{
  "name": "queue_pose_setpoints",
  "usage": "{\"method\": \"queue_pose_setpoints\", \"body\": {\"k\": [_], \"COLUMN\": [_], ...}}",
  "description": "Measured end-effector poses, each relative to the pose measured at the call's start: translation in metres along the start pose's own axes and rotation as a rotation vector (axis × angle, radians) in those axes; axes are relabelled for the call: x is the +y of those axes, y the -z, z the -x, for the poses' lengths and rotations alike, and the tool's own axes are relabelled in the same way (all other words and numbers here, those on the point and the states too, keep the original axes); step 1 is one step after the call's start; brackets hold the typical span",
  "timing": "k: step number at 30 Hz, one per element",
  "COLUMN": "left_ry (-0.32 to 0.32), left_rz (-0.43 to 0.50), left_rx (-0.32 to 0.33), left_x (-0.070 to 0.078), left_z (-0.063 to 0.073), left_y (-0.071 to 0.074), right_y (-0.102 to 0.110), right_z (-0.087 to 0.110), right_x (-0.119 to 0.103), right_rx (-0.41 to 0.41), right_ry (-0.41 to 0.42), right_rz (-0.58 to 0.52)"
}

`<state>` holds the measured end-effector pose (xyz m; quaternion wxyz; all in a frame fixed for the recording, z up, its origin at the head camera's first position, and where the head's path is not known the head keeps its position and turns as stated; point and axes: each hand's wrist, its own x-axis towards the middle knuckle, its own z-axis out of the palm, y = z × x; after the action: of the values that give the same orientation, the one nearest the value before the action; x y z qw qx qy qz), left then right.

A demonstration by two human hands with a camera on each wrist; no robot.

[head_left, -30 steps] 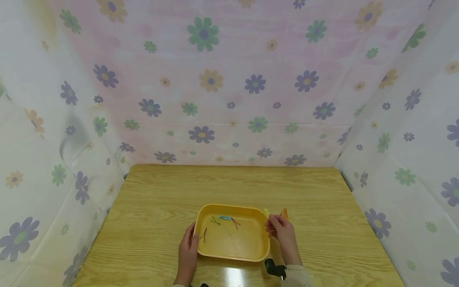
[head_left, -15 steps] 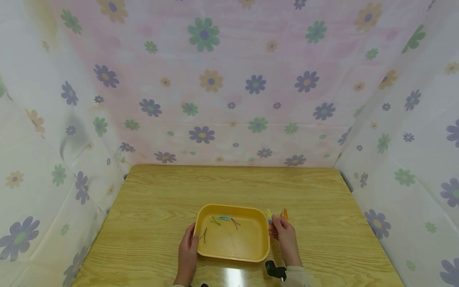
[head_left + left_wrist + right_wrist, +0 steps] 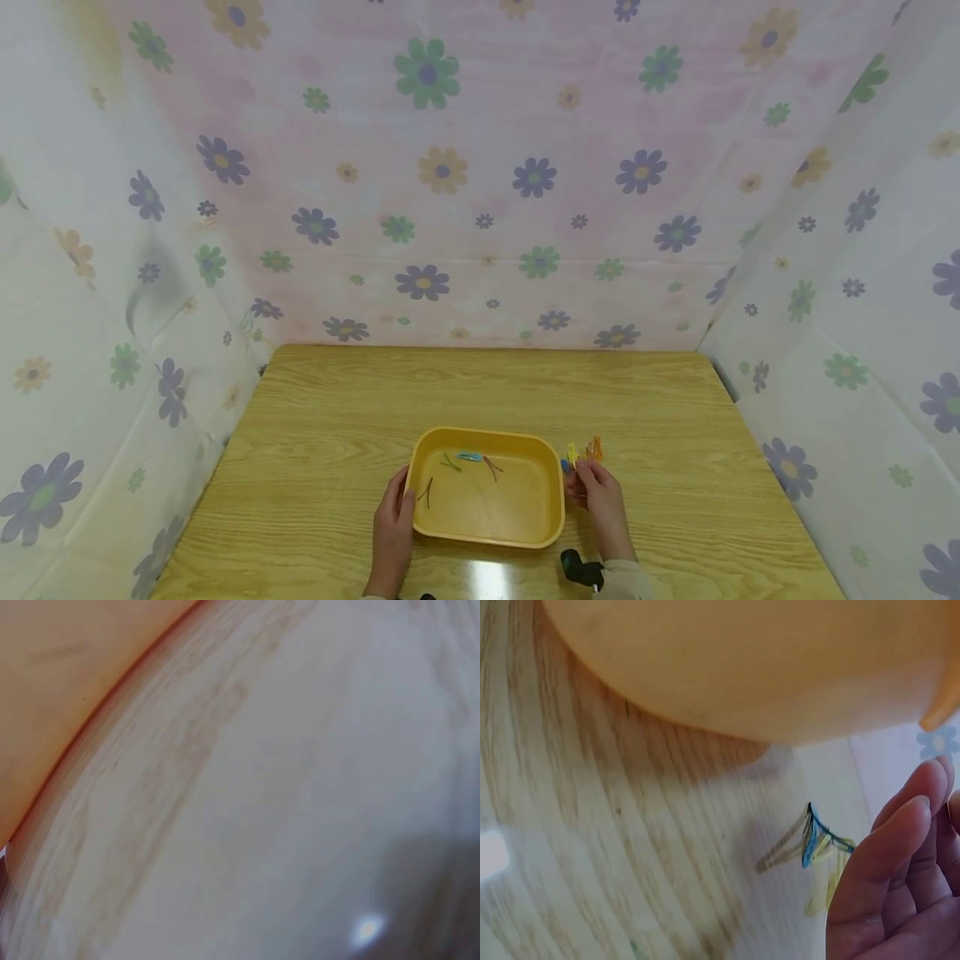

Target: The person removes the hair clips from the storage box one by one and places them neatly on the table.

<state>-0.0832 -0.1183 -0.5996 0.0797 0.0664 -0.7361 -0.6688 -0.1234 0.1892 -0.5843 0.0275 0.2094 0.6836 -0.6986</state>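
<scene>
A shallow yellow tray (image 3: 487,533) sits on the wooden table in the head view. Inside lie a blue hair clip (image 3: 470,457) and thin V-shaped clips: a green one (image 3: 451,462), a red one (image 3: 492,467) and a dark one (image 3: 427,493). My left hand (image 3: 393,527) grips the tray's left side. Just right of the tray, my right hand (image 3: 600,504) pinches a yellow clip (image 3: 572,452), which sticks out beyond its fingertips. The right wrist view shows a blue clip (image 3: 810,836) with yellow pieces (image 3: 829,889) beside the curled fingers.
Orange clips (image 3: 597,447) lie on the table (image 3: 337,433) beyond my right hand. A black device (image 3: 579,568) is at the right wrist. Flower-printed cloth (image 3: 480,192) surrounds the table at the back and sides.
My right hand has drawn slightly right, away from the tray's rim, with the yellow clip. A blue piece beside the tray has come into view. The left hand and tray stay put.
</scene>
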Motion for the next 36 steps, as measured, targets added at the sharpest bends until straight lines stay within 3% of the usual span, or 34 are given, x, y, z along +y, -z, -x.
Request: {"method": "queue_pose_setpoints", "body": {"k": [7, 12, 18, 28, 36], "left_ry": [-0.003, -0.019, 0.008, -0.021, -0.014], "left_rz": [0.017, -0.011, -0.025, -0.039, -0.013], "left_rx": [0.0, 0.011, 0.023, 0.013, -0.002], "left_x": [-0.023, -0.029, -0.027, -0.028, -0.008], "left_z": [-0.006, -0.007, -0.005, -0.006, -0.002], "left_y": [0.001, -0.001, 0.0, -0.001, 0.0], "right_y": [0.008, 0.021, 0.034, 0.049, 0.052], "right_z": [-0.003, -0.009, -0.014, -0.023, -0.024], "right_x": [0.003, 0.007, 0.011, 0.015, 0.013], "right_rx": [0.025, 0.065, 0.088, 0.144, 0.139], "right_ry": [-0.016, -0.017, -0.049, -0.112, -0.166], "right_rz": [-0.011, -0.035, -0.027, -0.072, -0.069]}}
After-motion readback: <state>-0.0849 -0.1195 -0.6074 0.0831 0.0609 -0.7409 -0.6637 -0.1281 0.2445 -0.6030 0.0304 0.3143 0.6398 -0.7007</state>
